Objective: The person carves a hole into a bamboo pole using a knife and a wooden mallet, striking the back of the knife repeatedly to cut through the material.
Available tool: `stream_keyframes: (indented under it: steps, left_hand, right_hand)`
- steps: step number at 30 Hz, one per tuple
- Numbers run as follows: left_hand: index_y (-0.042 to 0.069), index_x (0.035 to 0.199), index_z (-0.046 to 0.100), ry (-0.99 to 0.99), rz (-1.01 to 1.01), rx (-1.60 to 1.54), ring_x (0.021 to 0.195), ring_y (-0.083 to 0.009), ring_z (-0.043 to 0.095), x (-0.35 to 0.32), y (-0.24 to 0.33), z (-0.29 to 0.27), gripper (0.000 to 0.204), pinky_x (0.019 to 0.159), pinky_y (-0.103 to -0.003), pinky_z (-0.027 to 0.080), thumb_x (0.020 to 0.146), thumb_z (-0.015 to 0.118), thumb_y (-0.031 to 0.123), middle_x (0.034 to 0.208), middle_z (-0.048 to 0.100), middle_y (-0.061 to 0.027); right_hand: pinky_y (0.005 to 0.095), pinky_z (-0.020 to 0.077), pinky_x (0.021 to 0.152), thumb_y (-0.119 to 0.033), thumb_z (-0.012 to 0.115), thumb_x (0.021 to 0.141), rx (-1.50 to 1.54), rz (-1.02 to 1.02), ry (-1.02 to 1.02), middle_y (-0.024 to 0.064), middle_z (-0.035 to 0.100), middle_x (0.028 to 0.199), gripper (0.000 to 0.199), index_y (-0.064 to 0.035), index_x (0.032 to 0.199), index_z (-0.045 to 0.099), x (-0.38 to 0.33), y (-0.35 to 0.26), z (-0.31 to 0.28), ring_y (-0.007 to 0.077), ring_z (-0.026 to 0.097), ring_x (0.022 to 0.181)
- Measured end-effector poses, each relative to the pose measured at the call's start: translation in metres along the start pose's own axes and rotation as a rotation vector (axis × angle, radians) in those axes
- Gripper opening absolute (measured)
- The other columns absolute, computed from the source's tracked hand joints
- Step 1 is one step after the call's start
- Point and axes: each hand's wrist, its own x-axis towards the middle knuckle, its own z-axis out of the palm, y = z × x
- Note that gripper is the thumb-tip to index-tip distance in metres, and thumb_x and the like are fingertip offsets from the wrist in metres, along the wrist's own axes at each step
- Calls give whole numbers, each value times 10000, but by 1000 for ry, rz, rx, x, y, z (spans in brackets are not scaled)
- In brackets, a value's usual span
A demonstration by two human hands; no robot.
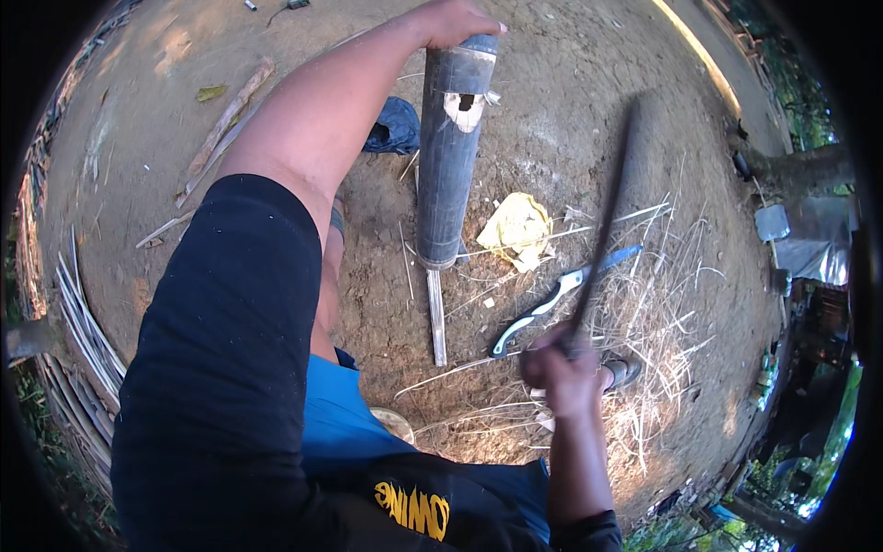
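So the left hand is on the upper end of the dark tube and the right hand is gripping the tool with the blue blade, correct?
Not quite: in the head view, the right hand grips a long dark blade; the blue-bladed tool lies on the ground. The left hand is indeed on the dark tube.

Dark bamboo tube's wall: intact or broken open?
Broken open: a dark hole shows in a pale chipped patch on the tube, near the left hand.
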Motion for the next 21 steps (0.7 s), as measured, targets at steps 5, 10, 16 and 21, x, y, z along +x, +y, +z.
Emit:
stream_keyframes:
  steps: [5,10,16,21]
  left_hand:
    - [145,1140,697,-142,-71,149,990,-265,680,11,28,-4,315,896,-387,520,979,548,371,1047,716,-134]
    - [135,1021,771,77,-216,-282,979,-286,679,1,49,-3,460,913,-379,494,888,620,548,1022,739,-137]
    - [146,1034,778,93,-322,-323,970,-264,684,-2,34,-1,465,901,-372,500,875,632,557,1056,743,-125]
    - [124,1032,776,57,-336,-304,958,-262,687,-2,38,-4,502,901,-373,501,865,635,576,1047,743,-125]
  right_hand:
    - [377,523,622,8,553,913,438,-1119,134,84,637,752,82,-73,914,550,24,-62,13,183,603,650]
    - [395,498,666,-195,694,817,-816,371,72,194,639,735,221,2,856,604,15,108,41,263,640,694]
    - [286,464,562,-10,600,882,-139,95,14,61,598,672,30,-33,871,584,1,52,4,124,564,577]
    - [351,513,669,-82,646,922,281,-924,129,72,581,701,107,-68,920,540,34,-36,24,153,569,622]
